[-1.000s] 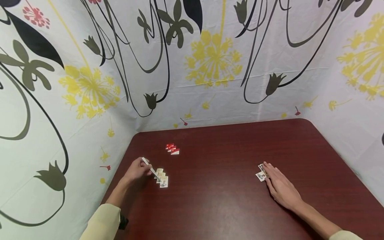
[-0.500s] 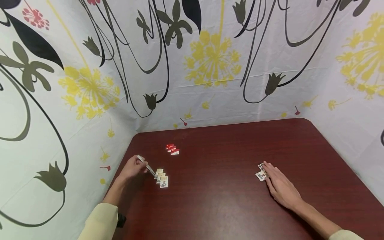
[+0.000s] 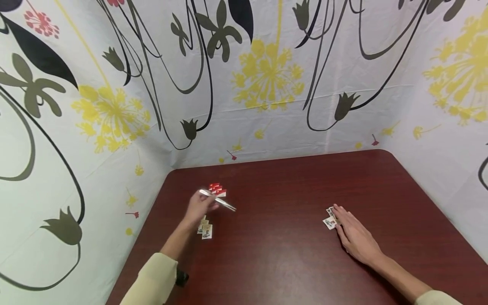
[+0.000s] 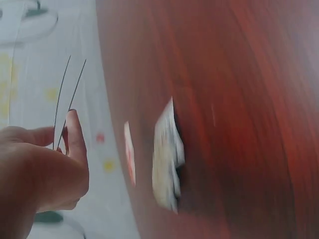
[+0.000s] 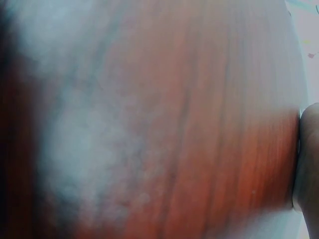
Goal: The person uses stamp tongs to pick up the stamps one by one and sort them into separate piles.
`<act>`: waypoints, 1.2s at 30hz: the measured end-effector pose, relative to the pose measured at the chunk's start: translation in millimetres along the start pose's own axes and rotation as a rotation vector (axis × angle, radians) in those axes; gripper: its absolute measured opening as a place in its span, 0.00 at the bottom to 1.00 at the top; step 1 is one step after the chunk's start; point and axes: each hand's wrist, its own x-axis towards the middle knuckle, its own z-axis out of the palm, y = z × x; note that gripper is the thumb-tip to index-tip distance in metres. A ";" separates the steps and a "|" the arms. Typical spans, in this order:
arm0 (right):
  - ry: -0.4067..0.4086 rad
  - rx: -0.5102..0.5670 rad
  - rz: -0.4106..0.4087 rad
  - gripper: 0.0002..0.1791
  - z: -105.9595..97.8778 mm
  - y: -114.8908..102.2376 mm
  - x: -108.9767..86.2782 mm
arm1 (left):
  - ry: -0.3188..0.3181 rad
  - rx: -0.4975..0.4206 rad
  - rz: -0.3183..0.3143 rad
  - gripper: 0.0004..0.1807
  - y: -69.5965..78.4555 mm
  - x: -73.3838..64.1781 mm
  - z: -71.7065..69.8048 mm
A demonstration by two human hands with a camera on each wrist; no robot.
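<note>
In the head view my left hand [image 3: 198,208] holds slim silver tweezers [image 3: 225,203] above the table's left part. The left wrist view shows the tweezers' two prongs [image 4: 78,82] apart, with nothing between them. Under and in front of that hand lie overlapping cream stamp-like papers [image 3: 207,232], partly hidden by it. Just beyond, several red-and-white papers [image 3: 214,186] overlap in a slanting row. My right hand [image 3: 357,239] rests on the table, fingers extended, its fingertips over a small group of pictured papers [image 3: 329,223]. Only its edge [image 5: 310,164] appears in the right wrist view.
The dark red-brown table [image 3: 274,250] has a rounded far edge. A white floral-patterned cloth [image 3: 289,135] hangs close around its back and sides. A dark band [image 3: 182,278] sits at my left wrist below the cream sleeve [image 3: 156,275].
My left hand has lifted the tweezers off the cream papers and moved right and away from me, with their tips swinging rightward. The right hand stays in place.
</note>
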 end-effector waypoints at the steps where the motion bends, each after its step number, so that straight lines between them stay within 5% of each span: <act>1: 0.001 0.001 0.002 0.28 0.2 -0.4 -0.2 | -0.016 -0.032 -0.014 0.11 -2.0 -0.9 12.7; 12: 0.000 0.009 0.005 0.28 0.5 -1.8 0.3 | -0.190 -0.221 -0.142 0.16 -29.3 -10.3 149.9; 19: -0.008 0.007 0.001 0.28 0.9 -2.2 0.8 | -0.206 -0.257 -0.153 0.07 -43.3 -19.6 215.2; 27: -0.013 0.004 0.004 0.28 0.5 -3.1 1.8 | -0.160 -0.209 -0.145 0.06 -52.5 -29.9 255.3; 36: -0.024 -0.009 0.020 0.29 -3.1 -3.3 0.8 | -0.132 -0.226 -0.120 0.06 -60.0 -32.5 273.1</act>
